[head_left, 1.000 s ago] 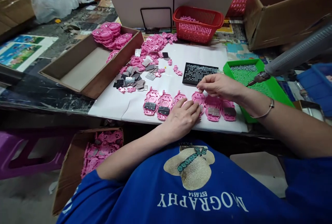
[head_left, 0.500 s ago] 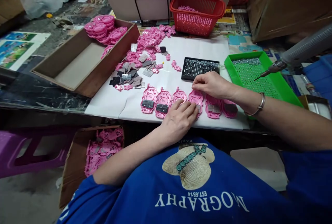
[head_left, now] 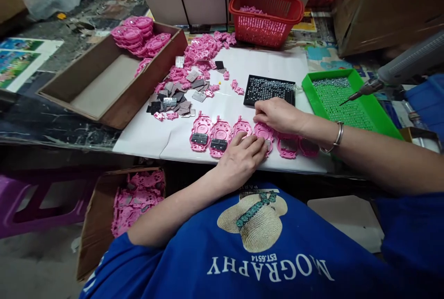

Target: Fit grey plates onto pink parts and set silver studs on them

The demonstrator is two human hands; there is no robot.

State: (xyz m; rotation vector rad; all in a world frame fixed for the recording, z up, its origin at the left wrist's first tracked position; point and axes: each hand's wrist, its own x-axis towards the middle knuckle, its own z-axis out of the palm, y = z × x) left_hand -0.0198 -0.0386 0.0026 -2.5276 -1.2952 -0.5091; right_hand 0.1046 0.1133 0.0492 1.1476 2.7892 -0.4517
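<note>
A row of pink plastic casings (head_left: 201, 125) lies along the table's front edge, several with dark or grey rectangular plates across their lower parts. My left hand (head_left: 241, 155) rests over the middle casings, fingers stretched out and lying on them, hiding their lower parts. At the top of the fourth casing (head_left: 263, 131) is my right hand (head_left: 277, 115), its thumb and fingers pinched together. Whatever sits in that pinch is hidden. Just behind the right hand stands a black tray (head_left: 268, 87) with rows of small metal screws.
A green tray (head_left: 388, 123) of screws lies to the right, with an electric screwdriver (head_left: 388, 75) above it. Loose plates (head_left: 176, 100) and pink parts (head_left: 204, 51) are heaped left. Behind are a red basket (head_left: 265, 24) and a cardboard tray (head_left: 138, 95) of casings.
My right hand has shifted slightly left and down, closer to the fourth casing. My left hand stays on the casings.
</note>
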